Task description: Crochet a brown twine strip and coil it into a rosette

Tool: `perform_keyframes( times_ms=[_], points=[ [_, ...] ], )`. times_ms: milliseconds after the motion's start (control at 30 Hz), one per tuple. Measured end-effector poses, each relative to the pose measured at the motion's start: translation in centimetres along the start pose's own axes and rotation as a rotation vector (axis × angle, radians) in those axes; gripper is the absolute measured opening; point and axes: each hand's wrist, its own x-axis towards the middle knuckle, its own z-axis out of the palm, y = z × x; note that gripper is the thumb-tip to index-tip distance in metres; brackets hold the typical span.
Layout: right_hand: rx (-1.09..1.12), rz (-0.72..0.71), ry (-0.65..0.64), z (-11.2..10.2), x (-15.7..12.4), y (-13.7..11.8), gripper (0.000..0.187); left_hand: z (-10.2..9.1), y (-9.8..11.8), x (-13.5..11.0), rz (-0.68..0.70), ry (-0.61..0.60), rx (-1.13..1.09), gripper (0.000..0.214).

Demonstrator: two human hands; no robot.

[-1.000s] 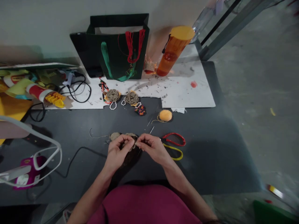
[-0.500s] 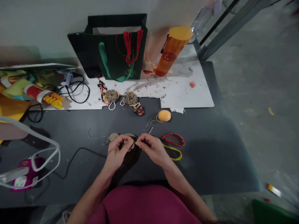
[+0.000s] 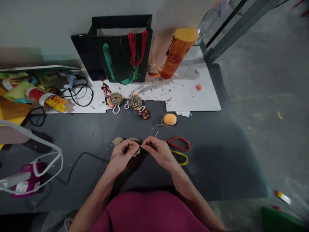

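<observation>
My left hand (image 3: pixel 122 157) and my right hand (image 3: pixel 159 153) meet at the middle of the dark mat, both pinching a coiled jute rosette (image 3: pixel 136 145). Its edge sticks out between my fingertips, and much of it is hidden. A second jute coil (image 3: pixel 118 140) lies just left of my left hand, with a loose thread (image 3: pixel 101 142) trailing from it. Under my wrists lies a dark brown leaf-shaped piece (image 3: pixel 132 166). Beyond my right hand lie a thin needle (image 3: pixel 156 134) and red-and-yellow-handled scissors (image 3: pixel 179 149).
An orange thread ball (image 3: pixel 170 119) and finished jute rosettes with pearl strings (image 3: pixel 116 100) sit ahead. Farther back are a white board (image 3: pixel 190 98), a black bag (image 3: pixel 120 54) and an orange bottle (image 3: pixel 178 53). A white-and-pink appliance (image 3: pixel 26 179) stands left.
My right hand has shifted slightly, its fingers now a little higher on the jute piece. My left hand keeps its hold, and the table objects have barely moved in view.
</observation>
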Motion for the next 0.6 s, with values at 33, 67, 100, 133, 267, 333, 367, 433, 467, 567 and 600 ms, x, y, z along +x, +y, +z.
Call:
perform_keyframes(
  times_ms=[33,67,100,133,267,333,367,433,467,567,600],
  points=[
    [-0.02,-0.019,-0.017,-0.1,0.0,0.0,0.009,-0.1,0.0,0.0,-0.001,0.009,0.009,0.021],
    [-0.045,-0.045,-0.024,-0.3,0.0,0.1,0.009,-0.2,0.1,0.0,0.003,0.017,0.026,0.021],
    [-0.075,-0.079,-0.017,-0.4,0.0,0.2,0.01,-0.2,0.1,0.0,0.013,0.017,0.054,0.02],
    [-0.11,-0.118,0.003,-0.4,0.0,0.3,0.01,-0.3,0.2,0.0,0.03,0.008,0.092,0.019],
    [-0.243,-0.263,0.065,-0.3,0.0,0.2,0.013,-0.3,0.5,-0.3,0.097,-0.102,0.215,0.02],
    [-0.284,-0.336,0.083,-0.5,-0.3,-0.2,0.013,-0.4,0.7,-0.4,0.08,-0.109,0.192,0.022],
    [-0.304,-0.365,0.106,-0.8,-0.6,-0.4,0.013,-0.5,0.8,-0.4,0.061,-0.09,0.159,0.023],
    [-0.378,-0.38,0.198,-2.0,-1.6,-0.8,0.009,-0.6,0.9,-0.5,0.022,-0.031,0.086,0.025],
    [-0.448,-0.342,0.224,-3.0,-2.2,-0.8,0.006,-0.6,0.9,-0.5,0.009,-0.004,0.056,0.025],
    [-0.776,-0.25,0.224,-6.3,-4.6,0.3,0.013,-0.5,0.9,-0.5,0.0,0.036,0.004,0.026],
    [-0.869,-0.236,0.197,-7.3,-5.4,0.9,0.02,-0.5,0.9,-0.5,-0.001,0.038,-0.017,0.027]
  ],
)
